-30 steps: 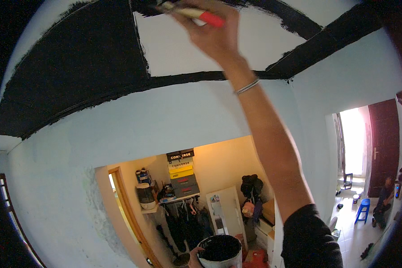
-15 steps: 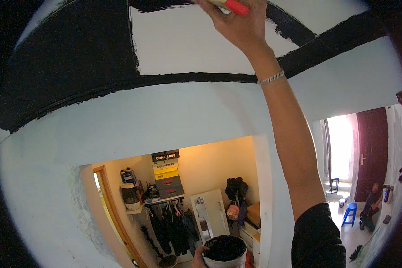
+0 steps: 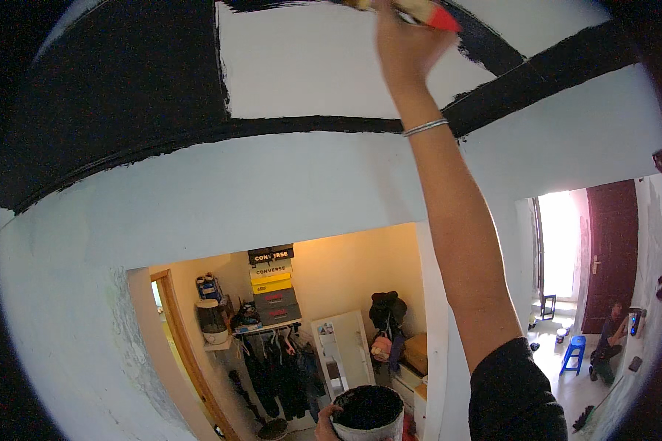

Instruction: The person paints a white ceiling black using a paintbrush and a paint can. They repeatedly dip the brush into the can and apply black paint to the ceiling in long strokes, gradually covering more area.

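Note:
Raised overhead, my right hand is closed around a paintbrush with a red-ended wooden handle. Its bristle end points left, near the top edge, where the view blurs and cuts it. Behind it is the ceiling, with an unpainted white patch framed by black paint. Low in the view, my left hand grips the side of a white paint bucket. Black paint coats the bucket's inside; only some of the left fingers show.
A pale wall stands ahead, with an opening onto a closet holding stacked shoe boxes, hanging clothes and a leaning mirror. At right, beyond a doorway, are a blue stool, a dark red door and a crouching person.
My right hand and the brush have shifted to the right, with the wrist bending and the forearm leaning further left. The left hand and bucket stay nearly in place.

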`<state>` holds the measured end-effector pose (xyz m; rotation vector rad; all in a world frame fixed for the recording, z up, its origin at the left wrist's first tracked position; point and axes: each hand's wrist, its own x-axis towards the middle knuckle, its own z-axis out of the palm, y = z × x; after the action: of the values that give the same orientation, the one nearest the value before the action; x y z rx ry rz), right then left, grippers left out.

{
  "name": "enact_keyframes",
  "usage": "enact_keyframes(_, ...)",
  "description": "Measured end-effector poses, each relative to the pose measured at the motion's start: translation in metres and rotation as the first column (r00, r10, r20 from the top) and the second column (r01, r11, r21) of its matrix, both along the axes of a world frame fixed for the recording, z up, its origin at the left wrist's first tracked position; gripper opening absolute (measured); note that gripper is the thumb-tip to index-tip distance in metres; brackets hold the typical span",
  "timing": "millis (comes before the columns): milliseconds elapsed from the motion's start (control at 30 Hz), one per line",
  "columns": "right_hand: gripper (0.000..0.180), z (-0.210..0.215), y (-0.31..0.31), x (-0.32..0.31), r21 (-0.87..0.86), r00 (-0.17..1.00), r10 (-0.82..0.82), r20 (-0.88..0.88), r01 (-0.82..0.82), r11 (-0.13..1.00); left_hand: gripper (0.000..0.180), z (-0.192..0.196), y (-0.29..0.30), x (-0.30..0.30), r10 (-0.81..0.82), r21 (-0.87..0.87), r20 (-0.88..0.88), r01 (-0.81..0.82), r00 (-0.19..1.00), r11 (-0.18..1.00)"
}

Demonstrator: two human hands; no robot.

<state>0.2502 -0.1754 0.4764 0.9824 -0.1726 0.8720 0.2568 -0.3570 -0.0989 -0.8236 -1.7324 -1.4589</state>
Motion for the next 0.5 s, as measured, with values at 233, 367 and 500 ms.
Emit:
enact_keyframes(233,0.013,-0.010,-0.034,0.003,0.092,0.922,0.176,-0.346,-0.153,0.984,0.125,-0.004,-0.014,0.000,0.133,0.063,0.001,-0.133,0.991,0.989)
enact_keyframes(367,0.013,0.011,-0.038,-0.019,0.141,0.969,0.014,-0.247,0.022,0.990,0.125,-0.004,-0.018,-0.003,0.186,0.084,0.013,-0.186,0.983,0.979)
enact_keyframes(500,0.016,0.021,0.026,-0.046,0.085,0.972,0.213,-0.098,-0.206,0.975,0.126,-0.007,-0.018,-0.008,0.195,0.089,0.008,-0.195,0.981,0.977)
